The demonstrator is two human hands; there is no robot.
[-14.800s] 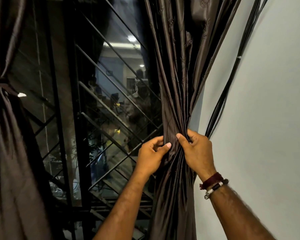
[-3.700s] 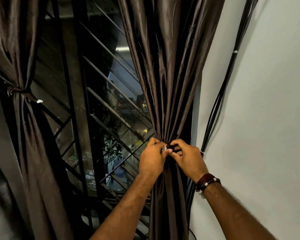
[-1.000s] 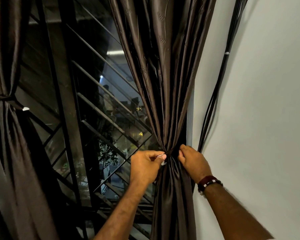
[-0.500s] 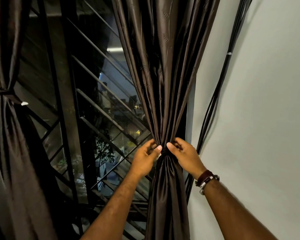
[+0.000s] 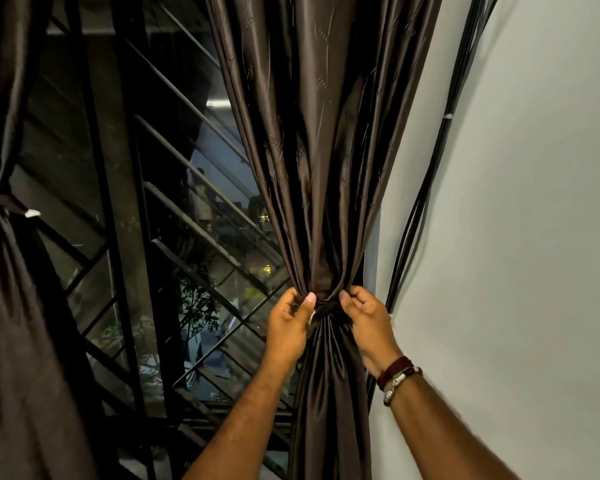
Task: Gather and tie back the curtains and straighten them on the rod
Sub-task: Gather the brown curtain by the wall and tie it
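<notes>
The dark brown satin curtain (image 5: 321, 161) hangs straight ahead of the person, just beside the pale grey wall (image 5: 534, 202), its long axis running top to bottom, cinched to a narrow waist by a matching dark fabric tie-back band (image 5: 326, 301). That waist lies directly between the two hands, so neither is nearer: the left hand (image 5: 288, 327) pinches the gathered folds on the window side, thumb pressed against the band, while the right hand (image 5: 366, 320) curls its fingers round the folds on the wall side. Above the band the cloth fans out in glossy pleats; below it falls in a tight column. A second dark brown curtain (image 5: 0, 306) at the far left edge is already tied. Straightening this one likely means tugging pleats upward or downward along that vertical axis.
</notes>
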